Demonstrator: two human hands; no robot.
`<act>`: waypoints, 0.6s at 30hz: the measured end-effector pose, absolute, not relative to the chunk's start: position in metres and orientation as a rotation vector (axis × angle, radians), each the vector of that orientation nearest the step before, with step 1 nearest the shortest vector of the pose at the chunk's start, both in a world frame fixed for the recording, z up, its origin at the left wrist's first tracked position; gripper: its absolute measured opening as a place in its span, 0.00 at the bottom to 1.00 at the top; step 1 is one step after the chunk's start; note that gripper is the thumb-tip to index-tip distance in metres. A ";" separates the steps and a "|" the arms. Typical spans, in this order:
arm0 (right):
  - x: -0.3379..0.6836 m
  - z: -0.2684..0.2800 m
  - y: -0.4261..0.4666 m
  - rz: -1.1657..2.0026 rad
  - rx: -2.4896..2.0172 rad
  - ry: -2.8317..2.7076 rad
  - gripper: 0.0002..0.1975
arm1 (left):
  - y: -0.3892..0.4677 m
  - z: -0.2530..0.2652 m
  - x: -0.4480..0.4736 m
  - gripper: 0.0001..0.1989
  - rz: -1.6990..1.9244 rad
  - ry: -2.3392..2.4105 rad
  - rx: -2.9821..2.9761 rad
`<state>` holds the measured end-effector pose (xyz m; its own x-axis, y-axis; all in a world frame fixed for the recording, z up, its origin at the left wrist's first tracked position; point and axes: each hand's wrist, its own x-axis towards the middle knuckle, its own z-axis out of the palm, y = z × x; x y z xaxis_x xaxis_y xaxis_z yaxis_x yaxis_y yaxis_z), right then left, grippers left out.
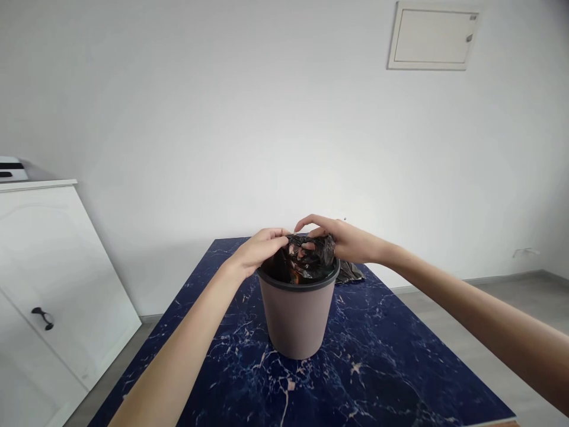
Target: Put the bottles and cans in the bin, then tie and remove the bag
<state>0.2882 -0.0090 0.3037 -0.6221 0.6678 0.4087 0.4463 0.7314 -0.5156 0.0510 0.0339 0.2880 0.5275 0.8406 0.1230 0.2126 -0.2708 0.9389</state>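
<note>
A greyish-pink trash bin (pixel 297 320) with a dark rim stands upright on the table. A thin, see-through black garbage bag (pixel 313 258) is bunched in the bin's mouth. My left hand (pixel 263 246) is at the left of the opening, its thumb and fingers pinching the bag's upper edge. Across from it, my right hand (pixel 342 236) grips the bag's right side, with the index finger raised and other fingertips showing through the film. Whatever lies deeper in the bin is hidden by the bag and rim.
More crumpled black plastic (pixel 350 273) lies on the table behind the bin, to the right. The dark blue marble-patterned table (pixel 377 367) reaches the white wall. A white cabinet (pixel 57 284) stands at the left, and a panel door (pixel 433 37) is set high in the wall.
</note>
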 end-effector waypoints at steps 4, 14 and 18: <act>0.283 0.296 -0.003 0.165 -0.962 -2.270 0.29 | 0.030 0.290 0.051 0.05 0.846 0.938 1.848; 0.265 0.281 0.010 -0.419 -1.083 -2.240 0.19 | 0.011 0.293 0.047 0.07 0.765 0.804 2.065; 0.267 0.278 0.009 -0.622 -1.077 -2.268 0.15 | 0.017 0.289 0.039 0.22 0.743 0.717 2.010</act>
